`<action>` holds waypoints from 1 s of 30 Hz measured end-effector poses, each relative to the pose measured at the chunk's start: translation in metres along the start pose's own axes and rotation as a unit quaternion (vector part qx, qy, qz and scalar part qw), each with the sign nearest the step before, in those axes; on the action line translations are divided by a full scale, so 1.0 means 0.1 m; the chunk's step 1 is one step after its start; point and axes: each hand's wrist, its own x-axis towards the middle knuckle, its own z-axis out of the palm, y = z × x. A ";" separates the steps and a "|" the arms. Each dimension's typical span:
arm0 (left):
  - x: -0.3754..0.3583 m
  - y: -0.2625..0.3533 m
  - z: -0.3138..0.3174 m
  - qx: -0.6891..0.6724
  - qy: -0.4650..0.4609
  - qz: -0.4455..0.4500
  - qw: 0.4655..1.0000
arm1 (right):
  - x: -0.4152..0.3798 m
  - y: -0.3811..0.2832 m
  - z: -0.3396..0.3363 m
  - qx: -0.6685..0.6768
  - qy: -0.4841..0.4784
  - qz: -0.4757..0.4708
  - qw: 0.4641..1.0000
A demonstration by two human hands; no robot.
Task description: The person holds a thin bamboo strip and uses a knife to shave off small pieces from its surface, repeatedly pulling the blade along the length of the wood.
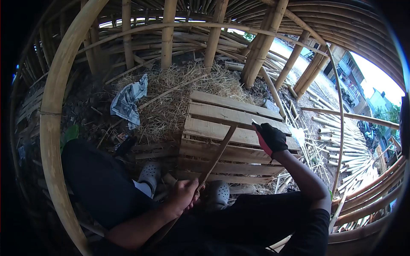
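My bare left hand (183,196) is wrapped round a long, narrow bamboo strip (218,154), between my knees. The strip slants from my lap up to the right, and its far end stands above a wooden slatted crate (239,138). Over the crate's right part is my right hand (271,138), in a black and red glove, its fingers curled. A small pale tip shows at its upper left; what the hand holds is too small to make out. The right hand is apart from the strip.
Straw shavings (166,98) and a crumpled newspaper (129,101) lie on the ground beyond the crate. A thick bamboo pole (51,141) curves close by on the left. Upright bamboo posts (168,36) stand ahead; many cut bamboo poles (346,145) lie at the right.
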 end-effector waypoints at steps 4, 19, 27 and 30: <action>0.05 -0.09 0.05 0.075 0.038 0.002 0.996 | -0.32 -0.49 -0.02 0.064 -0.179 -0.155 0.970; -0.02 -0.01 0.04 0.091 0.042 0.017 0.995 | -0.36 -0.62 0.25 -0.068 -0.129 -0.323 0.935; -0.19 0.18 -0.02 -0.012 -0.024 -0.007 1.000 | 0.08 0.07 0.09 -0.115 -0.049 -0.050 0.991; -0.11 0.07 0.03 0.030 0.022 -0.012 0.999 | -0.12 -0.40 -0.28 -0.045 -0.046 -0.063 0.996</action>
